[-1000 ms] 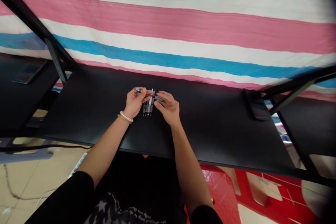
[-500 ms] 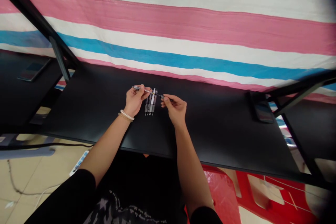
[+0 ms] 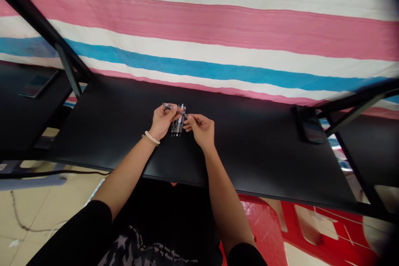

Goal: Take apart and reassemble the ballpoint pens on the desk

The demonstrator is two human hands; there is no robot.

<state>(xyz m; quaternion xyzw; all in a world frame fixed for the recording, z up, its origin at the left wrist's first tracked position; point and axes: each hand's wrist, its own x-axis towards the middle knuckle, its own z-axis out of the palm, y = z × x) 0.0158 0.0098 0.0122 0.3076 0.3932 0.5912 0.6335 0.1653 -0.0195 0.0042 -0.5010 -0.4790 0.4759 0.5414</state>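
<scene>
My left hand [image 3: 162, 120] pinches the clear barrel of a pen [image 3: 167, 106], which slants down toward the right. At the pen's other end, my right hand [image 3: 201, 129] has its fingers closed on a dark pen part [image 3: 186, 115]. The two pieces meet or nearly meet between the hands; the exact joint is too small to tell. Below them, several pens [image 3: 177, 128] lie side by side on the black table [image 3: 255, 145], their tips toward me. My hands partly cover their upper ends.
A phone [image 3: 312, 126] lies at the table's right end, and another dark device [image 3: 39, 84] on the left table. A striped sheet [image 3: 199, 20] hangs behind. Black frame bars [image 3: 46, 29] rise at both sides. A red stool [image 3: 263, 228] stands below the front edge.
My right hand has moved left toward my left hand, bringing the dark part closer to the clear barrel. The thin refill seen between them earlier is now mostly out of sight.
</scene>
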